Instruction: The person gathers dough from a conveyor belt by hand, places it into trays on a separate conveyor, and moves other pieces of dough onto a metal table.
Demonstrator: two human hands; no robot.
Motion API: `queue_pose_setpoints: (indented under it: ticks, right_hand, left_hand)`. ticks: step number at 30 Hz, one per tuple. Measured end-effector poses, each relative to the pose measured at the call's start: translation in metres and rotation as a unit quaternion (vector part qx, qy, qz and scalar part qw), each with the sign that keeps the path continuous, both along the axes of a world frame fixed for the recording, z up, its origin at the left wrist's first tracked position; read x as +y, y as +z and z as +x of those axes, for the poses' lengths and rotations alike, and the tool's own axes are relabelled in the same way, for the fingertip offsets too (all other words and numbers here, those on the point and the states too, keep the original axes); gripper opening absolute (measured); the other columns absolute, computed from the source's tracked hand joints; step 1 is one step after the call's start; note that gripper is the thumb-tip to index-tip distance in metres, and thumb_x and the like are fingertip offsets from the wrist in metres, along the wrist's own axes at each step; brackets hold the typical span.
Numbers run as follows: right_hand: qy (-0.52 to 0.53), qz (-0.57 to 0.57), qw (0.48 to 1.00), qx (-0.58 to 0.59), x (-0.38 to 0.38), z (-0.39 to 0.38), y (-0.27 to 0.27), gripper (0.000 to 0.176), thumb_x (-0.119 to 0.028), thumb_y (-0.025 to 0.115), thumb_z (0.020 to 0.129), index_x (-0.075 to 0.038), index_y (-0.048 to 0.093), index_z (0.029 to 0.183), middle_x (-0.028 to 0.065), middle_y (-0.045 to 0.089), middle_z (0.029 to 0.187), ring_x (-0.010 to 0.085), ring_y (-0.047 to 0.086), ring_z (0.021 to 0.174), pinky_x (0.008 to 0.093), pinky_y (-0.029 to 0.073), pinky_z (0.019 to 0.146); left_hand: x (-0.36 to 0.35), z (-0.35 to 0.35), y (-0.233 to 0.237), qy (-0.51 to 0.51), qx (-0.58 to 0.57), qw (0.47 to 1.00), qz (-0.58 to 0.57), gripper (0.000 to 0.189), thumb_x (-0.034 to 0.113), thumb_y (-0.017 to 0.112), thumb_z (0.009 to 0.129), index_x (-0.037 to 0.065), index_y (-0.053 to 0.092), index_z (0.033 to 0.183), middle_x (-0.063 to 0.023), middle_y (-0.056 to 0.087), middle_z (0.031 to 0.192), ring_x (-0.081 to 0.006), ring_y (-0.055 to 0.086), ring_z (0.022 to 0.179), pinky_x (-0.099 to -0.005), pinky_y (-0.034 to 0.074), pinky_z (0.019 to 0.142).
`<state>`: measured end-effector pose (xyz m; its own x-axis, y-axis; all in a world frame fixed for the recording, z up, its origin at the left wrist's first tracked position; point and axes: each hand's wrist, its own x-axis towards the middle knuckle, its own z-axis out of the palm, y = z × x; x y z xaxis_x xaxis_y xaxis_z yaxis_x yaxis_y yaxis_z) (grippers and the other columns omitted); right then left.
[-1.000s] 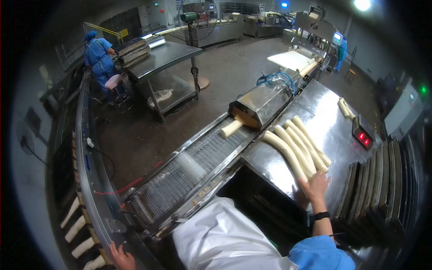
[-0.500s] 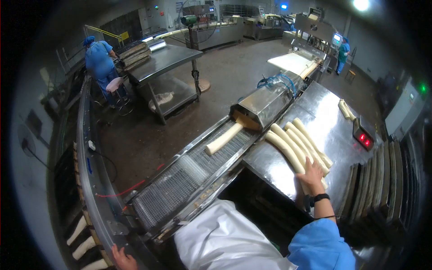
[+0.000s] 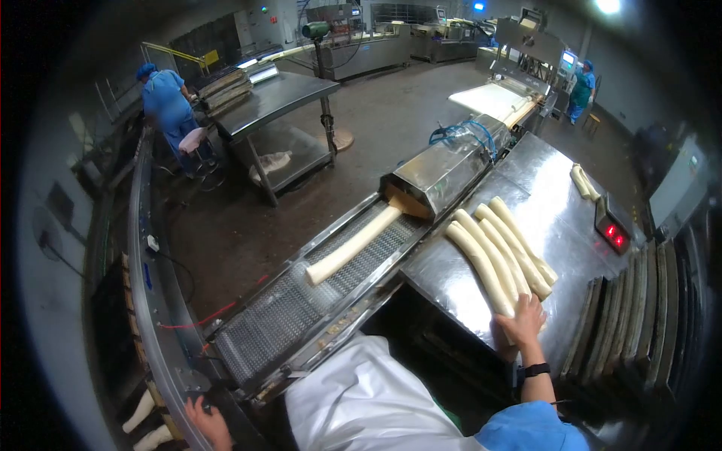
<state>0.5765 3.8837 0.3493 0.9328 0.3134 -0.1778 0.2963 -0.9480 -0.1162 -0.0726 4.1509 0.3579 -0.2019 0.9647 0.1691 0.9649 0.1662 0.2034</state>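
Note:
Several pale dough rolls (image 3: 485, 259) lie side by side on the steel table. My right hand (image 3: 520, 319) rests at the near ends of these rolls, its fingers bent over them; whether it grips one cannot be made out. Another long roll (image 3: 353, 246) lies on the mesh conveyor (image 3: 263, 338), its far end under the brown flap of the metal housing. At the bottom left, my left hand (image 3: 209, 422) is at the curved metal rail (image 3: 154, 301), fingers apart and nothing in it. Below the rail, more pale pieces (image 3: 141, 411) are partly visible.
Two shorter rolls (image 3: 583, 182) lie near a red digital display (image 3: 613, 234). Trays (image 3: 609, 323) stand upright at the right. A co-worker (image 3: 167, 105) is beside a steel table (image 3: 278, 105) at back left; another person (image 3: 581, 92) stands at back right.
The conveyor roll has come further out of the housing, toward the lower left. My right hand has drawn back slightly to the rolls' near ends. My left hand has shifted up slightly.

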Motion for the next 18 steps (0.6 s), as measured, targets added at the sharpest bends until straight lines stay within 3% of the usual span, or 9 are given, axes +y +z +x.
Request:
queue_pose_setpoints:
  ticks: [2,5,10,14,16,18]
  right_hand:
    - [0.036,0.026,0.999,-0.007,0.000,0.005,-0.008,0.102,-0.051,0.079,0.064,-0.001,0.036,0.142,0.0269,0.025,0.149,0.0419,0.024,0.140,0.0593,0.014,0.114]
    - [0.092,0.072,0.992,-0.043,-0.007,0.016,-0.028,0.103,-0.052,0.078,0.065,0.006,0.036,0.138,0.0275,0.026,0.149,0.0416,0.022,0.141,0.0570,0.010,0.117]
    - [0.105,0.112,0.985,-0.080,-0.012,-0.007,-0.020,0.096,-0.053,0.078,0.065,0.008,0.042,0.131,0.0274,0.029,0.147,0.0420,0.021,0.140,0.0586,0.007,0.116]
    - [0.092,0.095,0.988,-0.075,-0.029,-0.017,-0.009,0.094,-0.054,0.077,0.065,0.009,0.045,0.126,0.0265,0.032,0.144,0.0418,0.023,0.139,0.0594,0.007,0.115]
    - [0.097,0.094,0.988,-0.071,-0.039,-0.014,-0.019,0.094,-0.054,0.077,0.067,0.008,0.044,0.128,0.0254,0.032,0.145,0.0417,0.021,0.139,0.0594,0.005,0.115]
    - [0.097,0.168,0.978,-0.077,-0.044,-0.012,-0.028,0.091,-0.053,0.077,0.067,0.008,0.045,0.127,0.0248,0.033,0.145,0.0422,0.022,0.139,0.0620,0.005,0.114]
  left_hand:
    - [0.026,0.013,-0.040,-0.099,-0.136,0.983,0.066,0.038,-0.002,0.061,0.073,-0.002,0.060,0.111,-0.0221,0.045,0.138,-0.0379,0.039,0.132,-0.0453,0.030,0.111]
    - [0.048,0.101,-0.030,-0.246,-0.136,0.959,0.025,0.039,0.001,0.063,0.075,0.000,0.060,0.114,-0.0220,0.047,0.136,-0.0378,0.040,0.131,-0.0455,0.030,0.111]
    - [0.087,0.228,-0.020,-0.420,-0.142,0.896,0.029,0.048,0.009,0.066,0.079,-0.003,0.056,0.124,-0.0237,0.046,0.138,-0.0406,0.041,0.131,-0.0460,0.031,0.110]
    - [0.120,0.276,-0.026,-0.440,-0.148,0.886,0.012,0.052,0.013,0.067,0.081,-0.004,0.053,0.127,-0.0250,0.045,0.140,-0.0413,0.040,0.131,-0.0451,0.032,0.110]
    - [0.136,0.282,-0.030,-0.393,-0.113,0.905,-0.114,0.058,0.020,0.069,0.081,-0.004,0.051,0.131,-0.0255,0.045,0.140,-0.0407,0.039,0.132,-0.0443,0.033,0.110]
    - [0.143,0.286,-0.023,-0.338,-0.097,0.907,-0.233,0.080,0.029,0.075,0.077,-0.004,0.039,0.140,-0.0249,0.043,0.142,-0.0390,0.040,0.132,-0.0425,0.032,0.111]
